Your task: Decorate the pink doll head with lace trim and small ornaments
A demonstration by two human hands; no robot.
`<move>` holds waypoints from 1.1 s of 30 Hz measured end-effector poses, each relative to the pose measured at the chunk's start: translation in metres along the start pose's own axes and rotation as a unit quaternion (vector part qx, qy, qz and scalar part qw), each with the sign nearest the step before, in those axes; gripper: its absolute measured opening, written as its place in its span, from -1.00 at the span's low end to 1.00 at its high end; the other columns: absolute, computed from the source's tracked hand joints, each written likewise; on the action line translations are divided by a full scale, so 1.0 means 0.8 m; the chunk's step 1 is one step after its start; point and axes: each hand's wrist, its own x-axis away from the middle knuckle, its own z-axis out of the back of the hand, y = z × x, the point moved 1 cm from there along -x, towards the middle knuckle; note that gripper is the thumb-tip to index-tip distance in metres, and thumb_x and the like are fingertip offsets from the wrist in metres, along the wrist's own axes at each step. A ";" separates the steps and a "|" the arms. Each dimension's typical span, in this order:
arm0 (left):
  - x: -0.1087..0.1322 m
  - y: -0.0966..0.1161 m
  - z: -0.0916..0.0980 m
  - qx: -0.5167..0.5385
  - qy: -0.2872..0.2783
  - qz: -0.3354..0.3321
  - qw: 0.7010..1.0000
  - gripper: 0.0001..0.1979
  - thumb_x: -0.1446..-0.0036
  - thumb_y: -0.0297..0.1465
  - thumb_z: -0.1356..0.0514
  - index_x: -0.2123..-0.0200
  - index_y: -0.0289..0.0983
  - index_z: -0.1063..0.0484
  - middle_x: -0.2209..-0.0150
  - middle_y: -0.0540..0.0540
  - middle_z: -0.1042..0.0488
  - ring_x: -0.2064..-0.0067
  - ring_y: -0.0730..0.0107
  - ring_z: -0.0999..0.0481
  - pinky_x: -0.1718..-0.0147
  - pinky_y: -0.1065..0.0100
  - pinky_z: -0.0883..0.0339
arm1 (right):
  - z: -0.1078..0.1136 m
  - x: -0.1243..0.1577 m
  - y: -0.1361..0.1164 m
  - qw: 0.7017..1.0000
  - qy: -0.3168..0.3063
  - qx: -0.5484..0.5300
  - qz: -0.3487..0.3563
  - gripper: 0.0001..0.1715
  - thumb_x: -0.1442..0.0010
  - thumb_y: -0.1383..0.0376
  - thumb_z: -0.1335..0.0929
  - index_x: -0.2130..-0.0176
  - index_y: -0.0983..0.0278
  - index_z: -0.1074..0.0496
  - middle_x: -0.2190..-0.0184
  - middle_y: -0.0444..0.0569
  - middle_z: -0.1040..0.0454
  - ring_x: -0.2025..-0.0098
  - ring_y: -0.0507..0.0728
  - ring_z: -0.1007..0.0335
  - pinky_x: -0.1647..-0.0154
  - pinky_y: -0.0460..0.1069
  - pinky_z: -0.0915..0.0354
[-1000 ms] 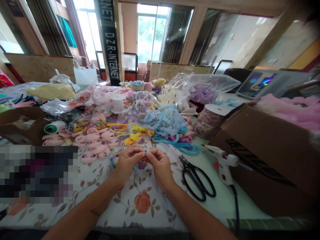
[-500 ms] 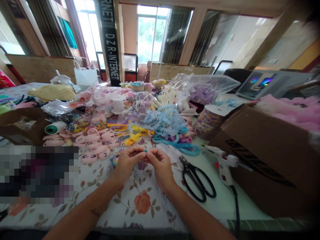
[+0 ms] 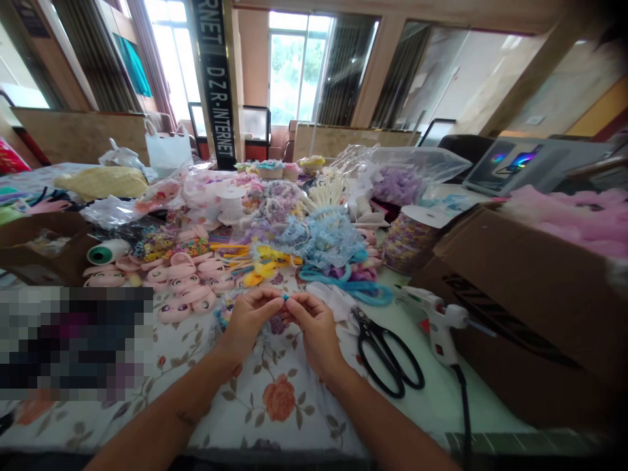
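The left hand and the right hand are meeting just above the table, fingertips touching. Each grip is pressing together on one small blue piece, which is showing only as a speck between the thumbs and forefingers; what it is exactly is too small to tell. The piece is sitting in the air between the two hands, in front of the heap of craft goods and not resting on the cloth.

Judging by this, the work is sitting in a fiddly hand stage. The scissors are lying untouched just right of the right hand, and the glue gun is lying beyond them, its cord trailing toward the near edge. No finished item is showing near the hands, so most of the work seems left to do.

Behind the hands, pink face pieces are lying in rows, blue lace is piling up, and a cardboard box is standing at the right.
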 end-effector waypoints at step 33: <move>0.002 0.012 0.008 -0.283 0.090 -0.214 0.931 -0.95 0.02 -0.37 -0.32 0.47 -0.21 -0.58 0.36 -0.07 -0.53 0.26 0.30 -0.50 0.30 0.36 -0.38 | 0.005 0.007 -0.015 0.927 0.009 0.310 0.209 -0.89 -0.14 0.25 -0.37 0.35 0.23 -0.51 0.45 -0.10 -0.49 0.46 0.05 -0.38 0.41 -0.05 -0.30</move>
